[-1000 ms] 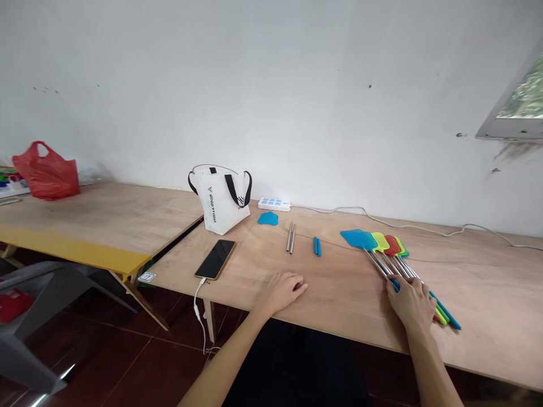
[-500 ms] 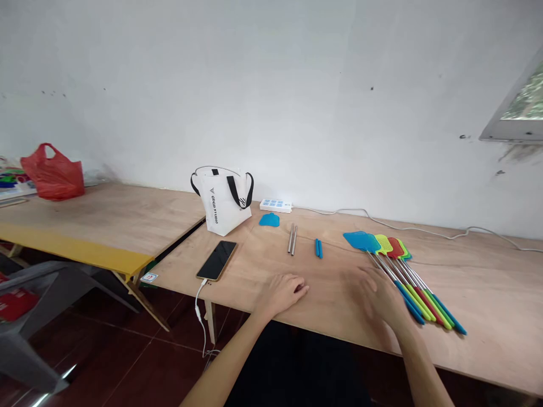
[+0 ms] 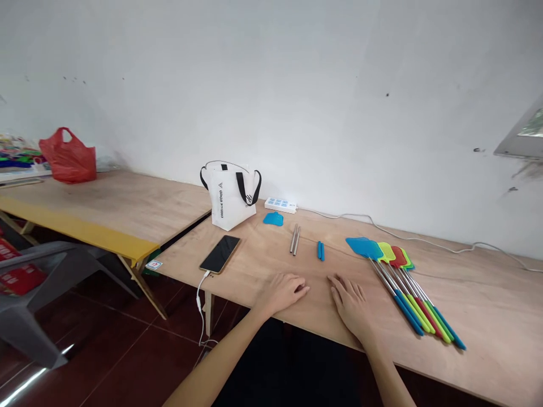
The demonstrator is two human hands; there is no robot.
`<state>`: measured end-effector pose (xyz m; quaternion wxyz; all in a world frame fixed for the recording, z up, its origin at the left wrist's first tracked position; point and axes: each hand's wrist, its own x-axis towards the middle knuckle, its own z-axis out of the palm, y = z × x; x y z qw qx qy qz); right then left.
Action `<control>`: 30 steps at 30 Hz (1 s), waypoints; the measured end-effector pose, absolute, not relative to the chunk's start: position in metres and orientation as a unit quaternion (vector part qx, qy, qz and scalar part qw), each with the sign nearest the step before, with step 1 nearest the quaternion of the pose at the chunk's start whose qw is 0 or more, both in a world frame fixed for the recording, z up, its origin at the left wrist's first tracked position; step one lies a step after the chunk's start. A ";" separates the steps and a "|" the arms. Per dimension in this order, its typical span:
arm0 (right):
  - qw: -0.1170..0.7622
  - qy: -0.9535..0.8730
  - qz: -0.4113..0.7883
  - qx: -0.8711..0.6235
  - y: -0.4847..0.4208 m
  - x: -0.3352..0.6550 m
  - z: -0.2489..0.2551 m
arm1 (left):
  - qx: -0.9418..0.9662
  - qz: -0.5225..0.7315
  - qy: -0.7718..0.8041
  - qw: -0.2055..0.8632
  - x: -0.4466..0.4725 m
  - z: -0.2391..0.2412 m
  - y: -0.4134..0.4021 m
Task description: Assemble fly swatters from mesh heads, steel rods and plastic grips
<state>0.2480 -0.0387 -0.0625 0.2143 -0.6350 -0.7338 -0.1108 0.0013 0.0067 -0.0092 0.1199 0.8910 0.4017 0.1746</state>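
My left hand (image 3: 285, 294) rests on the wooden table near its front edge, fingers loosely bent and holding nothing. Flat on the wood to its right lies my right hand (image 3: 350, 302), open with the fingers a little apart. Beyond them are two metal tubes (image 3: 295, 240) and two short blue handles (image 3: 320, 251), side by side in pairs. A loose blue swatter head (image 3: 273, 219) lies further back. To the right of my right hand, several assembled fly swatters (image 3: 399, 288) in blue, yellow-green, red and green lie in an overlapping row, heads toward the wall.
A phone (image 3: 220, 254) with a charging cable lies left of my left hand. Behind it stands a white bag (image 3: 233, 200), beside a power strip (image 3: 280, 205) whose cord runs along the wall. Another table (image 3: 144, 203) at left bears a red plastic bag (image 3: 70, 158); a grey chair (image 3: 55, 265) stands before it.
My right hand has moved left, away from the fly swatters, and come down flat on the table. The left hand stays in place. The view has shifted slightly.
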 end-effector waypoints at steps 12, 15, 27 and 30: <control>0.126 -0.754 -0.100 -0.637 -0.007 0.236 -0.043 | 0.854 0.208 0.478 -0.006 0.020 -0.018 0.069; 0.142 -0.753 -0.101 -0.634 0.018 0.225 -0.042 | 0.829 0.197 0.524 0.011 0.030 -0.011 0.099; 0.156 -0.741 -0.029 -0.652 0.060 0.211 -0.051 | 0.866 0.135 0.480 0.025 0.044 -0.014 0.022; 0.165 -0.733 -0.037 -0.659 0.060 0.210 -0.050 | 0.911 0.101 0.397 0.056 0.045 -0.009 -0.014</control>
